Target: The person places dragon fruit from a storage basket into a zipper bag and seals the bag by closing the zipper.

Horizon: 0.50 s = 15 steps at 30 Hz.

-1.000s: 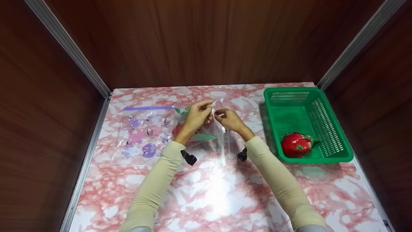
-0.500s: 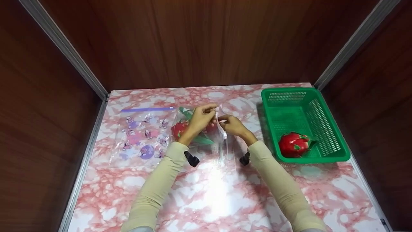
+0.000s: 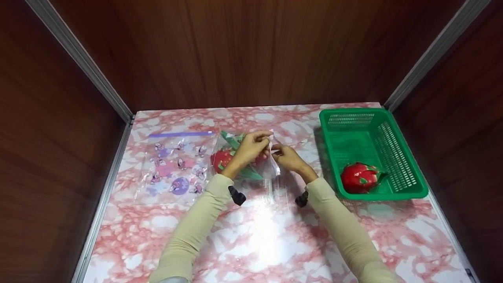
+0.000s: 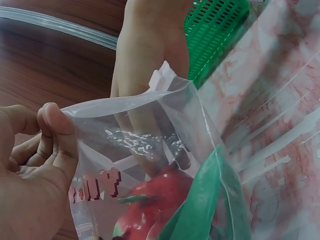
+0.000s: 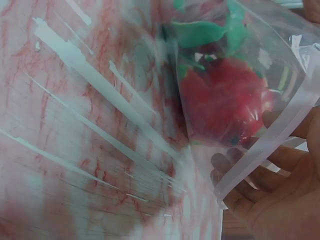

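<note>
- Bag [image 3: 271,165]: thin clear plastic film, glossy, wrinkled.
- Fruit [image 3: 222,159] inside it: smooth, shiny red skin.
- Basket [image 3: 408,188]: green perforated plastic, slight sheen.
- Surface [image 3: 275,243]: pink marble-pattern finish, smooth, glossy with glare.
- Walls [image 3: 243,51]: brown wood grain, matt.
- Sleeves [image 3: 196,224]: matt beige cloth.

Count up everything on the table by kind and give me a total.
Dragon fruits: 2, one in the clear bag, one in the basket
Bags: 2, clear and printed
Baskets: 1, green
Total: 5
</note>
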Tool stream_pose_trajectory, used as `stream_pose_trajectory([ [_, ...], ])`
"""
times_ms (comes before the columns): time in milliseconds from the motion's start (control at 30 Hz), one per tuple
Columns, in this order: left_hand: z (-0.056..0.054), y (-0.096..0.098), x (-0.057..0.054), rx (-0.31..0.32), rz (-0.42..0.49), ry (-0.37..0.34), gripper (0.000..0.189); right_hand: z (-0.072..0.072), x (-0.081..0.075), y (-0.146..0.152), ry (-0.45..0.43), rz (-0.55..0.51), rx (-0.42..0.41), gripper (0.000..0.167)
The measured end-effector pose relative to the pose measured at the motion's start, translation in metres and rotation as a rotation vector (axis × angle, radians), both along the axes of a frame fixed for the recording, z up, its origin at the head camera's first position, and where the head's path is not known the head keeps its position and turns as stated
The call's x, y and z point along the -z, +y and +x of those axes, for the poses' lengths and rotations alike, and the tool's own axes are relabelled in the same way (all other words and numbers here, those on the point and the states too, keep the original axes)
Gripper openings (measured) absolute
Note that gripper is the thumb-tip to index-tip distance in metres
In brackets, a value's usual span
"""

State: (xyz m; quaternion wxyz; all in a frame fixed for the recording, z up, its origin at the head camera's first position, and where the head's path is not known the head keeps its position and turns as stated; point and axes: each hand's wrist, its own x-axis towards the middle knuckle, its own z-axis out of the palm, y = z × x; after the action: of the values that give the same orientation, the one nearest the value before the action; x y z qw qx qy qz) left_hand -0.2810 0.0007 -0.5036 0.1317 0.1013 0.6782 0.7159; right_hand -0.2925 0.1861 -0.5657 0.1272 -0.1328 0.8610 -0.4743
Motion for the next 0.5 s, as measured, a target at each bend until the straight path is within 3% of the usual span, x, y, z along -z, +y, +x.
stream_pose_trajectory([
  [200,-0.004,-0.004,-0.002,0.004,-0.069,0.039,0.033,0.01,-0.002,0.005,0.055,-0.032,0.068,0.033],
  [500,-0.015,-0.009,-0.009,-0.102,-0.225,0.133,0.027,0.032,-0.006,0.017,0.186,-0.143,0.234,0.017],
])
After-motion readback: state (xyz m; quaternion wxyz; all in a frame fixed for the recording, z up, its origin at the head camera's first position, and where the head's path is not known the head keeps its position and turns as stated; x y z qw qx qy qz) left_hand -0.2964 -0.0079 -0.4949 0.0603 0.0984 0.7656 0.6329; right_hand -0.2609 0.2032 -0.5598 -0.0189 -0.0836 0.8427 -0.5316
